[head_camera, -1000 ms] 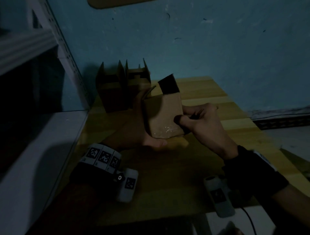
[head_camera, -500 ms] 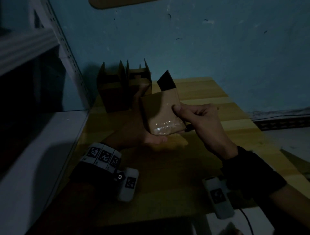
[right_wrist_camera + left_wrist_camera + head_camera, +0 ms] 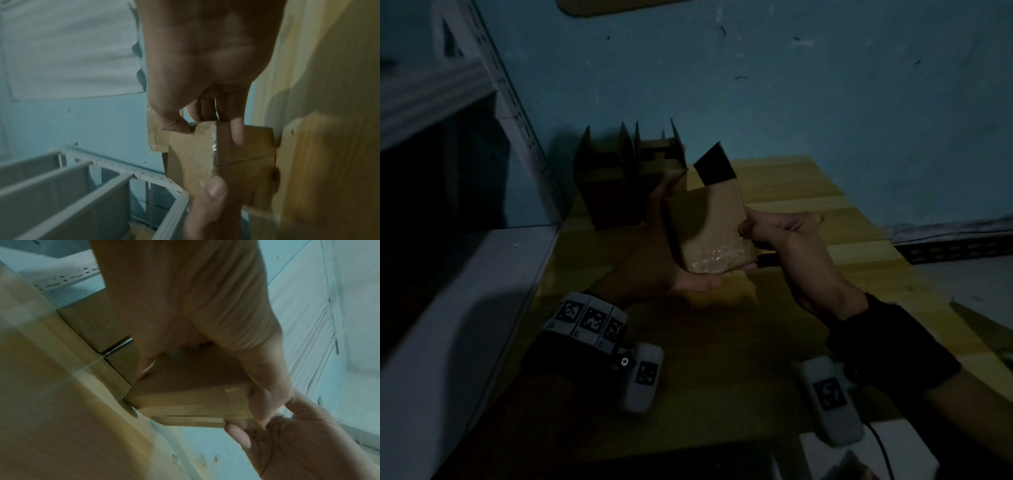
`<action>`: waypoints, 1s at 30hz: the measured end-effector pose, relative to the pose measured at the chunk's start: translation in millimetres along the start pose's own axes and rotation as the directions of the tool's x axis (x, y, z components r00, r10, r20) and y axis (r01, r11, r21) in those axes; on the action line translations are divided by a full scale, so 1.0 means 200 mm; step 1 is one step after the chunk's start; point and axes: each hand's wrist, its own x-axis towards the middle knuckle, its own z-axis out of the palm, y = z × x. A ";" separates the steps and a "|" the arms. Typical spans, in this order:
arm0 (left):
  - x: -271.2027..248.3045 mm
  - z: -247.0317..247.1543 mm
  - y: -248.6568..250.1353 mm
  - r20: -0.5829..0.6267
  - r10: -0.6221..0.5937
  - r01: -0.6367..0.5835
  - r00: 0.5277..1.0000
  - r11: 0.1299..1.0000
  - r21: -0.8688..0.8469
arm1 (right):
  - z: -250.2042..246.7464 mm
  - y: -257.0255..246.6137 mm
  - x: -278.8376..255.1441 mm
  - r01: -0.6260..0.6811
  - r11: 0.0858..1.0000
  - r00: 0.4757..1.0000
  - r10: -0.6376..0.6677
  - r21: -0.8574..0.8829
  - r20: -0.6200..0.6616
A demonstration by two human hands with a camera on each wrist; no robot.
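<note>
Fingers (image 3: 777, 222) of right hand (image 3: 792, 248) and left hand (image 3: 654, 255) clamped on cardboard box (image 3: 705, 222), long axis near upright, flap up

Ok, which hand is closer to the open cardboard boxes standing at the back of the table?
Left. The left hand cradles the small box right in front of the open boxes. The right hand pinches the small box's right edge, on the side away from them.

left hand (image 3: 195, 313) gripping small cardboard box (image 3: 185, 395), right hand (image 3: 298, 443) at its corner, two other boxes (image 3: 92, 321) behind
</note>
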 end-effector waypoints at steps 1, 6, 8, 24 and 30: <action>0.01 0.00 -0.01 -0.001 0.006 -0.006 1.000 1.000 -0.003 | 0.00 0.00 0.00 -0.004 1.000 1.000 0.004 -0.001 0.000; 0.04 0.02 -0.08 -0.023 0.051 -0.050 0.998 0.998 0.033 | 0.00 0.01 0.00 -0.008 1.000 1.000 0.009 -0.028 0.017; 0.06 0.01 -0.11 -0.022 0.065 -0.064 0.998 0.997 0.042 | 0.00 0.02 0.01 -0.012 0.999 1.000 0.013 -0.032 0.021; 0.05 -0.01 -0.05 -0.154 0.259 -0.260 0.954 0.965 0.016 | -0.06 -0.04 0.02 -0.049 0.991 0.997 0.057 -0.122 0.059; 0.03 -0.02 -0.03 -0.185 0.235 -0.234 0.954 0.972 0.028 | -0.06 -0.01 0.01 0.167 0.879 0.960 -0.248 -0.446 -0.130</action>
